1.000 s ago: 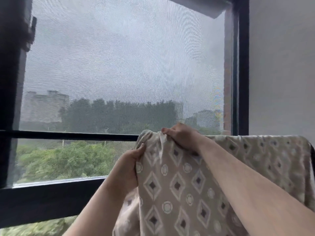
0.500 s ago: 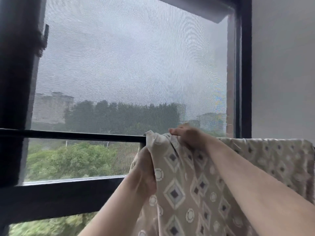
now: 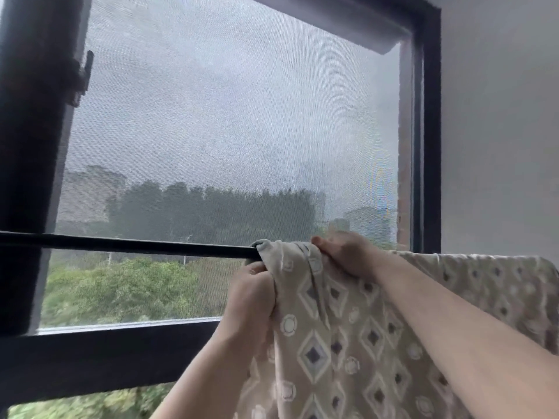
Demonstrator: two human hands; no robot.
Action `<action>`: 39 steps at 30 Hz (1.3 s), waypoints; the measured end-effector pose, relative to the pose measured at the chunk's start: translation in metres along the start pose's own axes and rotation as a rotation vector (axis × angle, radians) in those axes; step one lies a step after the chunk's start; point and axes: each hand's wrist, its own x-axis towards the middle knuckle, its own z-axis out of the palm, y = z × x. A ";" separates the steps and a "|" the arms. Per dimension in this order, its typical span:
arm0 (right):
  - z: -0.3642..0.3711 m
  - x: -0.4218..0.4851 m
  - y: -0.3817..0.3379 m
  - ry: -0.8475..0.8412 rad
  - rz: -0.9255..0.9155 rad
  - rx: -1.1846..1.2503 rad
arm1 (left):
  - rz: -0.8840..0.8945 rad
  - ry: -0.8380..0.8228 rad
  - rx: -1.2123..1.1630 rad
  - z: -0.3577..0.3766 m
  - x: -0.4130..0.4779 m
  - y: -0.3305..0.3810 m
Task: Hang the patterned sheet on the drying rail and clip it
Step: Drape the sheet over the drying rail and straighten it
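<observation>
From my head view the patterned sheet [image 3: 348,334] hangs over the drying rail [image 3: 127,245] — its right stretch draped, its left edge bunched. My left hand [image 3: 251,300] grips that edge just below the rail; my right hand [image 3: 344,252] pinches the fold on top.

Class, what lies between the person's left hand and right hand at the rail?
Head view: a bunched fold of the patterned sheet, which both the left hand and right hand grip.
</observation>
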 end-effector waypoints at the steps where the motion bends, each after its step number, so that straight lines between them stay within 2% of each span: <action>1: 0.000 -0.001 0.005 -0.005 -0.008 -0.044 | 0.088 0.046 0.037 -0.012 -0.002 0.007; 5: -0.003 -0.008 0.013 0.001 0.031 -0.101 | 0.250 0.276 -0.103 -0.069 0.005 0.032; 7: -0.001 -0.007 0.011 0.016 0.035 -0.097 | 0.257 0.204 -0.196 -0.082 0.006 0.040; 9: 0.003 -0.003 0.003 0.020 0.023 -0.097 | 0.114 0.037 -0.395 -0.084 0.003 0.044; 11: 0.008 0.001 -0.003 0.008 0.029 -0.100 | -0.073 -0.043 -0.521 -0.086 -0.001 0.045; 18: 0.009 0.004 0.005 0.023 0.104 -0.058 | -0.333 -0.160 -0.483 -0.094 -0.014 0.039; 20: 0.008 0.001 0.007 0.031 0.099 -0.071 | -0.327 -0.153 -0.543 -0.097 -0.015 0.037; 24: 0.007 0.000 0.007 0.044 0.114 -0.062 | -0.233 -0.017 -0.671 -0.100 -0.006 0.031; 29: 0.007 0.000 0.005 0.032 0.132 -0.041 | 0.025 0.020 -0.708 -0.107 -0.004 0.035; 31: 0.007 0.001 0.008 0.031 0.122 -0.030 | 0.166 0.016 -0.626 -0.111 -0.008 0.054; 33: 0.007 0.002 0.010 0.019 0.127 -0.008 | 0.311 0.038 -0.439 -0.115 -0.009 0.079; 35: 0.008 0.005 0.008 0.011 0.122 0.015 | 0.498 0.103 -0.096 -0.120 -0.011 0.100; 37: 0.009 0.007 0.007 0.008 0.109 0.021 | 0.661 0.187 0.376 -0.126 -0.008 0.106; 38: 0.010 0.007 0.005 0.009 0.104 0.012 | 0.667 0.208 0.572 -0.127 -0.009 0.105; 39: 0.010 0.006 0.003 0.016 0.103 0.003 | 0.621 0.213 0.635 -0.127 -0.009 0.097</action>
